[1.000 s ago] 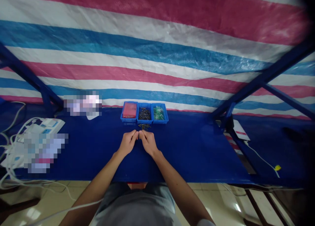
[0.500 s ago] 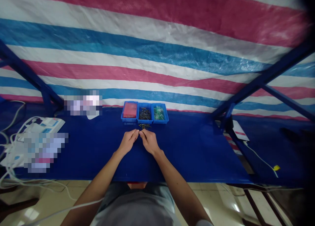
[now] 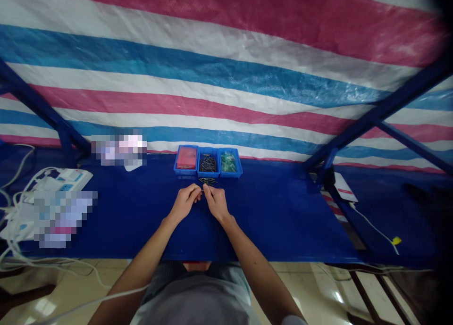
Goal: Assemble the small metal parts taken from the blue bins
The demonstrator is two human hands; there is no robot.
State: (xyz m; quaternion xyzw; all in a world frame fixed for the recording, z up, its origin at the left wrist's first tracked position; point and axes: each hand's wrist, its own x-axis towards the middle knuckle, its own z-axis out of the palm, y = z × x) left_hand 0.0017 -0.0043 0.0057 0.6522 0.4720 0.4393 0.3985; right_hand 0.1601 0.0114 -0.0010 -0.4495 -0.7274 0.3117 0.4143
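Observation:
My left hand point(image 3: 185, 201) and my right hand point(image 3: 216, 202) meet above the blue table, fingertips almost touching. Both are closed in a pinch. A tiny thin piece shows between the fingertips, too small to name. Just beyond my fingers lies a small loose pile of thin, dark and brassy screw-like pieces point(image 3: 208, 180). Behind it stand three blue bins side by side. The left bin point(image 3: 186, 173) holds flat red pieces, the middle bin point(image 3: 208, 175) many dark screw-like pieces, and the right bin point(image 3: 231, 175) green pieces with a clear sheen.
White power strips point(image 3: 76, 179) and tangled white cables point(image 3: 16, 221) lie at the left of the table point(image 3: 283, 212). A white device point(image 3: 345, 188) with a cable is at the right. Blue metal struts point(image 3: 357, 122) and a striped tarp point(image 3: 226, 79) rise behind.
My left fingers have loosened and curled slightly away from the right ones, opening a small gap. My right thumb now points further forward. The bins and pile have stayed put.

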